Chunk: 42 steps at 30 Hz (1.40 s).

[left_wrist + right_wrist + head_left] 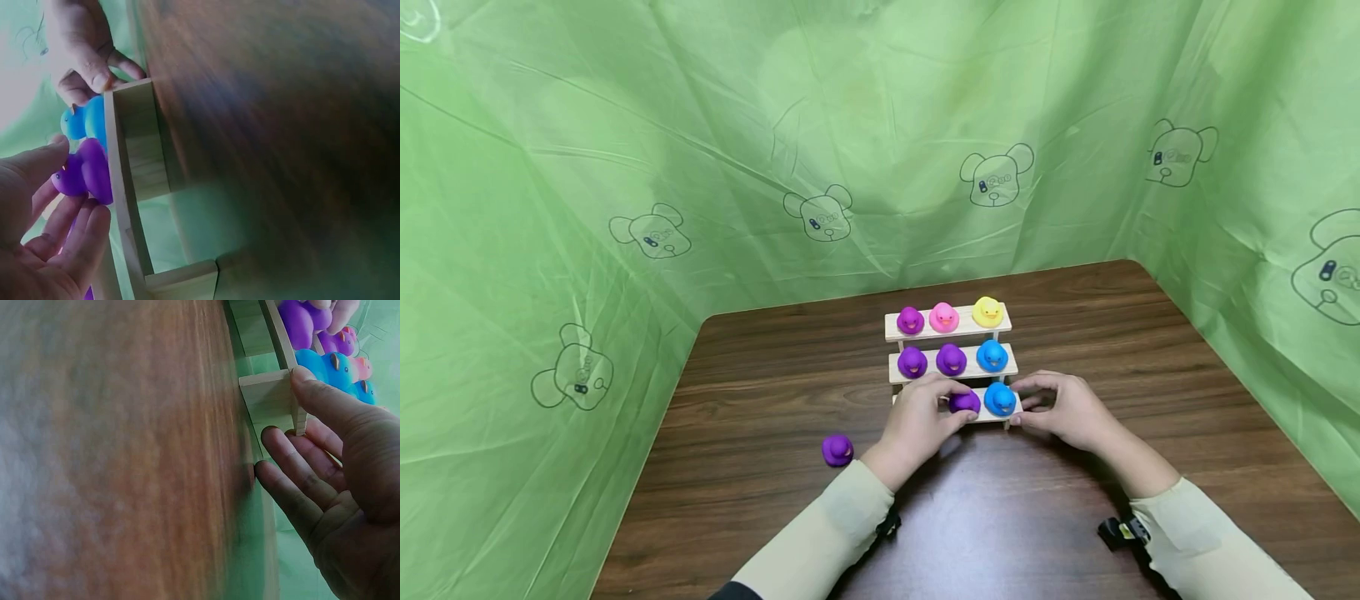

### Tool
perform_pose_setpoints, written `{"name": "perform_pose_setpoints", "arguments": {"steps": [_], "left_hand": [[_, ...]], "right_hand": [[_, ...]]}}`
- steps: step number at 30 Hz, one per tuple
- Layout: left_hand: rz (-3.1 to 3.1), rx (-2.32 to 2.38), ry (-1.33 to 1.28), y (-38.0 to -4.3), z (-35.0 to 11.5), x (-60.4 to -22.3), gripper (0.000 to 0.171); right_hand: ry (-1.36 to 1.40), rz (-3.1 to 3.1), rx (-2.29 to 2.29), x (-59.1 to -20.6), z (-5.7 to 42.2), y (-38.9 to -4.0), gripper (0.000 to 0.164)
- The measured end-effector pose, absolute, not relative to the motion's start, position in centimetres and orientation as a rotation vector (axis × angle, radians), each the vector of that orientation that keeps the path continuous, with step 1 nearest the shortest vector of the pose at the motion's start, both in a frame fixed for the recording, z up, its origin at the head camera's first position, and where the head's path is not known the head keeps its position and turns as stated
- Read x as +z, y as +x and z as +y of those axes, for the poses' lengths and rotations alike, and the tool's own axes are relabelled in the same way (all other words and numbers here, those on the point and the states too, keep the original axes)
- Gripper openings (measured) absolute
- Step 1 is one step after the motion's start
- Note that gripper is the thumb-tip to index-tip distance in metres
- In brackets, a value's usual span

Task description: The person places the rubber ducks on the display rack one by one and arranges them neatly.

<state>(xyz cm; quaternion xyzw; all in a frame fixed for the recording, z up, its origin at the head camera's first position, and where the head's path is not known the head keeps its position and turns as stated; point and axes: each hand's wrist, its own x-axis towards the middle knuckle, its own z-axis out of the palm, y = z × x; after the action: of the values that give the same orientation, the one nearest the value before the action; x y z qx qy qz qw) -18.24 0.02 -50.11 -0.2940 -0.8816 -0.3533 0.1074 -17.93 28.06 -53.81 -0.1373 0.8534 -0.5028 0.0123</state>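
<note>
My left hand (pixel 922 417) pinches a purple rubber duck (pixel 84 172) between thumb and fingertips at the lowest step of a three-step wooden stand (pixel 953 361). Right of that duck, on the same step, sits a blue rubber duck (pixel 1000 399). The right hand (pixel 1066 408) grips the right end of this step, its thumb (pixel 322 394) on the board's corner and the fingers around behind. Part of the lowest step's left side is hidden behind my left hand.
Purple, pink (pixel 943 317) and yellow (pixel 987 312) ducks line the top step. Two purple ducks and a blue one (pixel 992 356) occupy the middle step. Another purple duck (pixel 837 450) lies on the brown table (pixel 760 375), left of my left wrist. Green sheeting (pixel 880 125) surrounds the table's back and sides.
</note>
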Motion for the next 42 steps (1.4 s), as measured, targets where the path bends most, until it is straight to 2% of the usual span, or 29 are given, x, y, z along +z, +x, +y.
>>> {"name": "perform_pose_setpoints", "arguments": {"steps": [33,42], "left_hand": [[-2.604,-0.826,-0.907,-18.45,0.70,-50.53,0.025],[-2.586,-0.811,-0.924,-18.51,0.56,-50.46,0.031]], "right_hand": [[-0.424,2.654,-1.570,-53.89,28.10,-17.95,0.044],[-0.423,2.651,-1.570,-53.96,28.14,-17.95,0.045]]}}
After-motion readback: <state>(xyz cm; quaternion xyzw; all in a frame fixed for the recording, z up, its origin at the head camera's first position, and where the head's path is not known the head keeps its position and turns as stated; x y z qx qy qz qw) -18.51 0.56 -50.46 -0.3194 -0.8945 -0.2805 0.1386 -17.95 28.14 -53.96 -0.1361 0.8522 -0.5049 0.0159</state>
